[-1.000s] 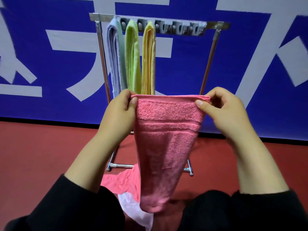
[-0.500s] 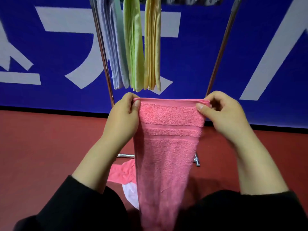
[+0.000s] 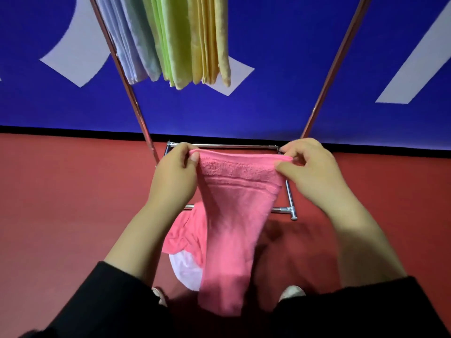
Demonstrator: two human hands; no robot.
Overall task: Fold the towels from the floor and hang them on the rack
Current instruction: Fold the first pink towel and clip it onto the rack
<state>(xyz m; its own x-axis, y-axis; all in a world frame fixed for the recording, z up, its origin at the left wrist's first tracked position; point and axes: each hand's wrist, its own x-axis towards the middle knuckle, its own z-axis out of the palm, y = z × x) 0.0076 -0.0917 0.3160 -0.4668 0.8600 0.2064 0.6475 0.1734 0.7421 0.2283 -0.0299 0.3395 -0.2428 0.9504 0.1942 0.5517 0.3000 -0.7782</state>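
Observation:
A pink towel hangs down in front of me, folded lengthwise. My left hand pinches its top left corner and my right hand pinches its top right corner, so the top edge is stretched level between them. The metal rack stands right behind the towel; its top bar is out of frame. Three folded towels hang on it: a pale blue one, a green one and a yellow one. On the red floor lie another pink towel and a white towel.
The rack's chrome base frame rests on the red floor just beyond my hands. A blue wall with white shapes closes off the back. My shoe tips show at the bottom beside the hanging towel.
The view has tilted down and moved closer to the rack, so its top bar left the frame. My hands keep the same grip on the pink towel's top corners.

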